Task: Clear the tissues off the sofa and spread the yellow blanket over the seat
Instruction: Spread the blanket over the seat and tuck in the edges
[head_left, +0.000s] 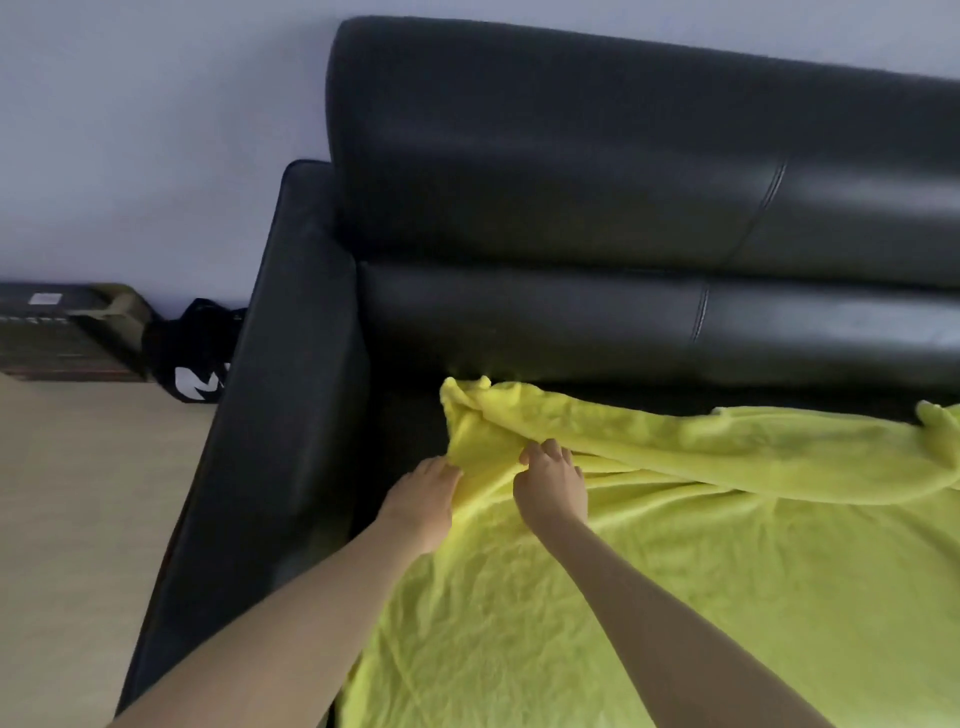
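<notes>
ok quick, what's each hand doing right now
left hand: grips the yellow blanket at its folded edge.
right hand: pinches a fold of the same blanket.

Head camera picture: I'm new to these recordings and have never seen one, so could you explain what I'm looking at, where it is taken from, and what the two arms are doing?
There is no machine here. The single picture comes from a wide-angle camera worn on a person's head, looking forward and down, so the two bare arms reaching in from the bottom are that person's own.

In front is a black leather sofa against a pale wall. A yellow blanket lies over much of the seat, but its far edge is folded back and bunched, and a strip of seat beside the armrest is bare.

The left hand and the right hand are both at the bunched corner, fingers pinching the fabric. No tissues are visible on the sofa.

On the floor to the left stand a black bag and a dark object I cannot identify.
</notes>
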